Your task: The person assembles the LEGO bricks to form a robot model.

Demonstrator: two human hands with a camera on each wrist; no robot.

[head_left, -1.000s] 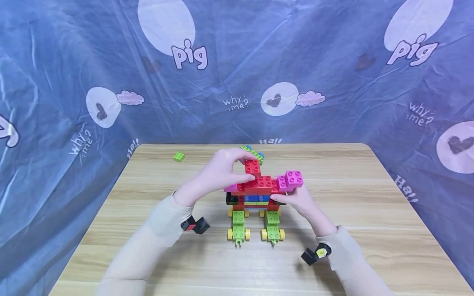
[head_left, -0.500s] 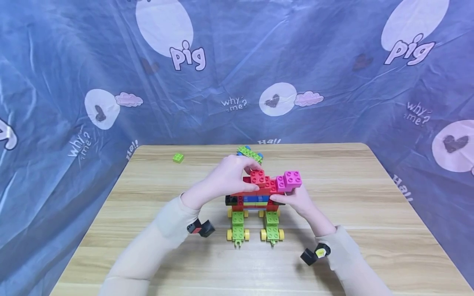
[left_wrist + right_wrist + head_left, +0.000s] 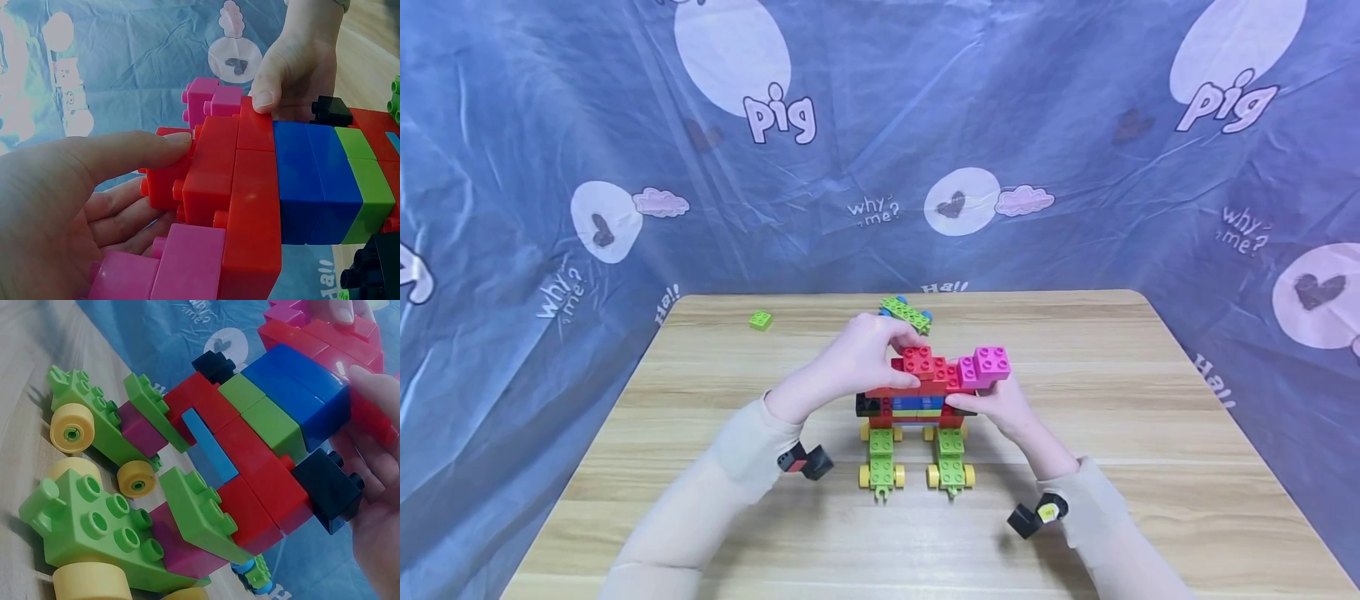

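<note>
A toy-brick figure stands on two green wheeled bases (image 3: 882,473) with yellow wheels. Its body has red, blue (image 3: 319,181) and lime bricks, black bricks (image 3: 325,487) at the sides and pink bricks (image 3: 992,363) at the upper ends. At the top, my left hand (image 3: 859,360) pinches a red brick (image 3: 170,181) between thumb and fingers. That brick sits against the studs of the red row (image 3: 212,169); whether it is fully seated I cannot tell. From the right side my right hand (image 3: 1006,410) grips the body, thumb in front and most fingers hidden behind.
Behind the figure lies a green wheeled base (image 3: 906,314) with blue wheels. A lime brick (image 3: 761,321) rests at the table's back left. The wooden table (image 3: 1090,350) ends at a blue printed cloth (image 3: 880,150).
My left hand has come down and slightly right, lowering the red brick onto the top row, then shifted it a little left. My right hand keeps its grip on the figure.
</note>
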